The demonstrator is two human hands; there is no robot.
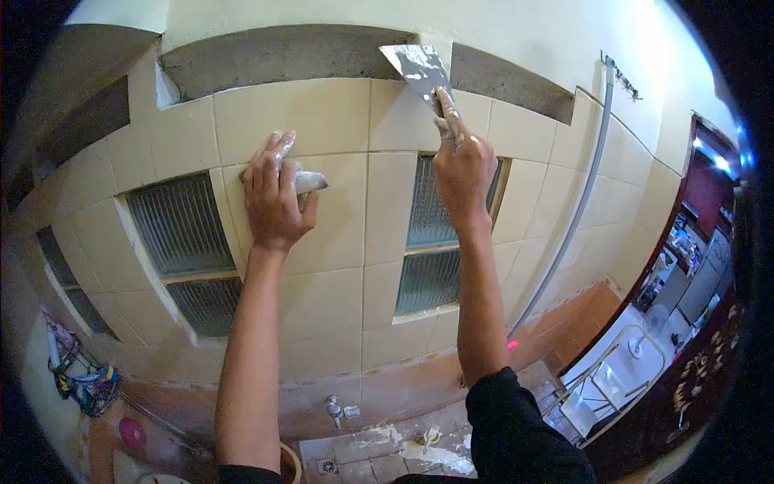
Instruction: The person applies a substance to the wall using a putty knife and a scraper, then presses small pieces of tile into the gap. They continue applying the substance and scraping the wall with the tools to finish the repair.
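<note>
My right hand [463, 165] is closed round the handle of a wide putty knife [419, 73]. White paste smears its blade, which is raised over the upper edge of the tiled wall [294, 121], by a white post between two grey recesses [282, 56]. Against the tiles, left of centre, my left hand [276, 189] has its fingers curled over a grey, paste-coated tool [309, 182] whose pointed end sticks out to the right. White paste covers the fingertips of both hands.
Glass louvre windows [184, 224] are set in the wall. A grey pipe [582, 198] runs down at the right, near a doorway with a metal-framed chair [609, 385]. Below are a tap [334, 410], a floor drain [326, 467] and a paste-splashed floor [387, 444].
</note>
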